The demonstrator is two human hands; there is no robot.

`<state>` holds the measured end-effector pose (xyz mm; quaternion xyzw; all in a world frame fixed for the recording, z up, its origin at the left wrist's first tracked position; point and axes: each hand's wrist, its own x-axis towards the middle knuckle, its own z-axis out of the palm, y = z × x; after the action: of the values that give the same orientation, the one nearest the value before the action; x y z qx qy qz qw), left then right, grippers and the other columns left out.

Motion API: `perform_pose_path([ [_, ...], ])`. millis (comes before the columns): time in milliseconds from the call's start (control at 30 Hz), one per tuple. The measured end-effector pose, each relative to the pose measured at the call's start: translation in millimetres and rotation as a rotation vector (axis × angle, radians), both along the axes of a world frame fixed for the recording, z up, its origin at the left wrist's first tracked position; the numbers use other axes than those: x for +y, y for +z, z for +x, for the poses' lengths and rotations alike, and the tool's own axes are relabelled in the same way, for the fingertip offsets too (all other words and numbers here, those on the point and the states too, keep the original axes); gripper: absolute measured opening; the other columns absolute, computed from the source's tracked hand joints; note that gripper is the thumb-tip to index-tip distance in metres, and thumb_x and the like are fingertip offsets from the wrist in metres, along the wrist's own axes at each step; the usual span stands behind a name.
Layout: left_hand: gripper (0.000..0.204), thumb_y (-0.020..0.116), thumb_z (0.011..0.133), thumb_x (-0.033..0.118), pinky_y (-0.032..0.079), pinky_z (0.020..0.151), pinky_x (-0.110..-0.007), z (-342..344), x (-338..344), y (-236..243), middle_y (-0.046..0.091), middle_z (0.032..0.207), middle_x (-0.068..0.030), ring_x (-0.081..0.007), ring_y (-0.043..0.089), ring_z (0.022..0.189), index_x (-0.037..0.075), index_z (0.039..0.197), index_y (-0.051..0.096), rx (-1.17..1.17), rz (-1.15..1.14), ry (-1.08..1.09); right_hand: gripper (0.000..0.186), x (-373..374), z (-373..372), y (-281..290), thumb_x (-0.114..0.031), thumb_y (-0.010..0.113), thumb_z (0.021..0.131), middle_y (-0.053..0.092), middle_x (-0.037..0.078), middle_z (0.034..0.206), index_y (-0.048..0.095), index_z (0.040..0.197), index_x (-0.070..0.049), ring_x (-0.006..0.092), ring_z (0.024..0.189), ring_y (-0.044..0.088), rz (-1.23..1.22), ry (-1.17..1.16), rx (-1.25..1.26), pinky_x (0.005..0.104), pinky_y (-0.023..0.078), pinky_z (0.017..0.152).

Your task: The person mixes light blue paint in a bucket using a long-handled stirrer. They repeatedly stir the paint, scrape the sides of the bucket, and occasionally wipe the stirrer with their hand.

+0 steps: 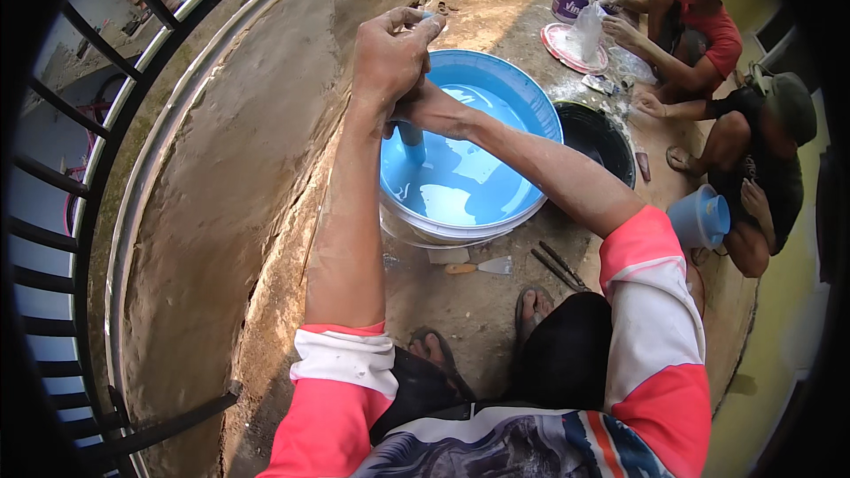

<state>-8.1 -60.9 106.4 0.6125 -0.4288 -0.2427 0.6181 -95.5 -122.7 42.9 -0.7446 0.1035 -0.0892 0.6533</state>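
Observation:
A large bucket (447, 232) of light blue paint (478, 173) stands on the ground in front of me. A thick, paint-coated stick (411, 145) dips into the paint near the bucket's left side. My right hand (436, 111) is closed around the stick over the bucket, its fingers partly hidden behind the left hand. Above and left of it, my left hand (390, 57) is closed too, thumb against the forefinger. A small pale blue bit shows at its fingertips; whether this is the stick's upper end I cannot tell.
A black tub (602, 143) sits right of the bucket; a putty knife (480, 266) and dark pliers-like handles (558, 267) lie nearer me. Two people crouch at the right, by a purple pail (569, 2) and a blue jug (699, 215). Black railing (55, 177) curves along the left.

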Motion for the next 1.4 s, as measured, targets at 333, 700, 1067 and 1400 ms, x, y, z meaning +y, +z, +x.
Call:
perform_pose_path([
  [333, 0.025, 0.071, 0.093, 0.011, 0.037, 0.038, -0.027, -9.4, -17.1, -13.2, 0.056, 0.059, -0.0034, -0.0107, 0.048, 0.042, -0.003, 0.112, 0.063, 0.424, -0.071, 0.141, 0.016, -22.8, 0.9, -16.7, -0.012, 0.072, 0.083, 0.060, 0.007, 0.065, 0.061, 0.078, -0.002, 0.0164, 0.057, 0.058, 0.038, 0.001, 0.007, 0.0321, 0.044, 0.052],
  [700, 0.026, 0.070, 0.092, 0.015, 0.037, 0.045, -0.027, -56.8, -42.9, 2.2, 0.061, 0.061, -0.0005, -0.0056, 0.046, 0.047, 0.000, 0.113, 0.071, -0.280, -0.040, 0.099, 0.030, -71.7, -8.7, -33.2, -0.018, 0.068, 0.088, 0.070, 0.013, 0.088, 0.061, 0.109, 0.003, 0.0224, 0.083, 0.068, -0.295, -0.036, -0.493, 0.0386, 0.053, 0.074],
  [1067, 0.026, 0.074, 0.090, 0.012, 0.037, 0.041, -0.027, -39.2, -51.5, -12.2, 0.057, 0.060, 0.0003, -0.0074, 0.047, 0.045, -0.004, 0.110, 0.068, 0.080, -0.063, 0.219, 0.013, -61.4, -31.8, 10.2, -0.014, 0.063, 0.091, 0.064, 0.010, 0.074, 0.062, 0.094, -0.002, 0.0156, 0.065, 0.063, -0.166, 0.154, 0.049, 0.0346, 0.049, 0.058],
  [1400, 0.029, 0.071, 0.089, 0.014, 0.038, 0.047, -0.025, -52.8, -33.3, 0.4, 0.062, 0.061, -0.0004, -0.0068, 0.052, 0.052, -0.001, 0.113, 0.071, -0.444, -0.009, 0.186, 0.008, -27.3, -17.8, -21.9, -0.005, 0.059, 0.090, 0.061, 0.007, 0.072, 0.056, 0.095, -0.001, 0.0176, 0.061, 0.061, -0.144, -0.103, -0.238, 0.0336, 0.050, 0.054],
])
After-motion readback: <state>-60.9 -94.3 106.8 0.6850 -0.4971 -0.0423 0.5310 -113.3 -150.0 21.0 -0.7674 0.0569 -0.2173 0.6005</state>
